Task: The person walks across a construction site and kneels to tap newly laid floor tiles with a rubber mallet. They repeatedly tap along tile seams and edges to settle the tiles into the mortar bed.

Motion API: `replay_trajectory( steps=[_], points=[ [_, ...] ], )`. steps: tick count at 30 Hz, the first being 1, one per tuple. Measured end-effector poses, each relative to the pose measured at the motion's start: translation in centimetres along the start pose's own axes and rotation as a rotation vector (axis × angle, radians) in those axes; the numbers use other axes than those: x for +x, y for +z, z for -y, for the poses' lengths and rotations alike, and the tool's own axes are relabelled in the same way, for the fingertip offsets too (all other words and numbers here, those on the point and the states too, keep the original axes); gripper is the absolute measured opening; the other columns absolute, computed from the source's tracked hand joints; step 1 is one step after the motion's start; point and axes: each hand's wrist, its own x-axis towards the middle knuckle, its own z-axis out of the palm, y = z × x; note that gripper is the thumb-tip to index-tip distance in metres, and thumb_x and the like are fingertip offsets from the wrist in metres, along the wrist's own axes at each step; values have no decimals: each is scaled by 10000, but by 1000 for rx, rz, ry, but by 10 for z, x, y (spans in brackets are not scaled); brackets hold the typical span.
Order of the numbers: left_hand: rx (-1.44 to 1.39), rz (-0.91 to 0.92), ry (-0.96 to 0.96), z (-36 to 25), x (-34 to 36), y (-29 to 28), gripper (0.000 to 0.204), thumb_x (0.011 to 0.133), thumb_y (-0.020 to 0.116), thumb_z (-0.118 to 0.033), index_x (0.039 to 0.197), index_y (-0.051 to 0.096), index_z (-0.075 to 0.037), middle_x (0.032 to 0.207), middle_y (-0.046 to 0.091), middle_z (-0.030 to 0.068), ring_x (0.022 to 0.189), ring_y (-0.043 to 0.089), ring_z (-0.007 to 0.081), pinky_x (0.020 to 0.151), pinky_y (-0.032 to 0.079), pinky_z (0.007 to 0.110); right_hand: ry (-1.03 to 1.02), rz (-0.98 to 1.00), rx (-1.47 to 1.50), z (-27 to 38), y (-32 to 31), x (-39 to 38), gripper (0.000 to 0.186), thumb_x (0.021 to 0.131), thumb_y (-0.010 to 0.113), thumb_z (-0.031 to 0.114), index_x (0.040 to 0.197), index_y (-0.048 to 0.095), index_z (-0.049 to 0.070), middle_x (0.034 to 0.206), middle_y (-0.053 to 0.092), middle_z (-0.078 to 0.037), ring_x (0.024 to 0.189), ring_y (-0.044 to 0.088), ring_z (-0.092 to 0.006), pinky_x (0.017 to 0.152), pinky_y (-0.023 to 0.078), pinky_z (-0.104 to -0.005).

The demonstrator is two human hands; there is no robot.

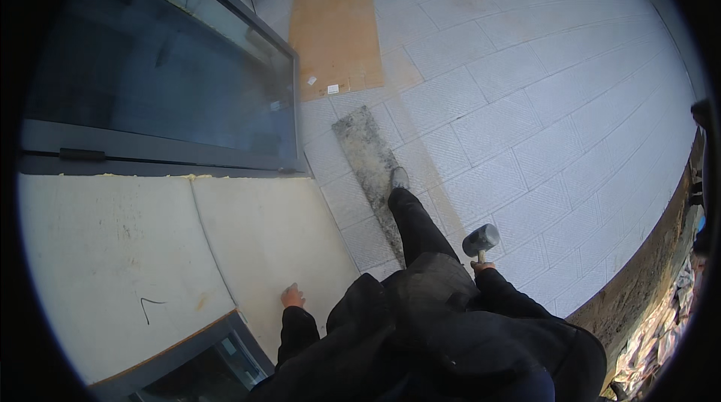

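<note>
My right hand (483,267) is closed around the short light handle of a rubber mallet (481,240) with a dark, grey-faced head. The mallet is held head-up in view, low on my right, above the grey paving. On the other side, my left hand (293,296) hangs beside a pale wall panel (263,229). Its fingers look loosely apart, with nothing seen in them; whether they touch the panel I cannot tell. One of my shoes (399,178) is at the edge of a long, dirt-stained slab or board (366,148) lying on the paving.
Grey textured paving slabs (526,124) spread ahead and to the right. A tan sheet (336,19) covers a strip of ground ahead. A dark-framed window (180,79) borders the left, with another frame (214,364) below. Bare soil (638,289) and crumpled sheeting (665,327) lie at right.
</note>
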Motion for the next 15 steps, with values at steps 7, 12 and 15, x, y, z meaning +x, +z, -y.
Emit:
replay_trajectory(
  steps=[7, 12, 15],
  points=[
    [123, 300, 78, -405, 38, 122, 519, 1003, 638, -274, 1446, 589, -10, 1254, 698, 176, 1135, 711, 344, 959, 555, 499, -35, -33, 38, 261, -48, 6, 725, 850, 794, 612, 1145, 770, -49, 1109, 769, -275, 1101, 744, -410, 962, 574, -485],
    [247, 323, 69, -548, 43, 231, 392, 1031, 595, -315, 1284, 659, -23, 1230, 733, 206, 1140, 723, 376, 921, 566, 479, 204, 64, 112, 368, -113, 7, 641, 825, 832, 576, 1170, 795, 37, 1161, 783, -204, 1102, 752, -382, 968, 588, -461],
    [311, 383, -28, -593, 56, 277, 317, 1031, 585, -308, 1160, 668, -30, 1124, 759, 205, 1046, 742, 393, 840, 579, 479, 172, 25, 234, 424, -142, 11, 660, 806, 832, 593, 1134, 800, 22, 1154, 782, -219, 1059, 770, -357, 895, 610, -464]
  ],
)
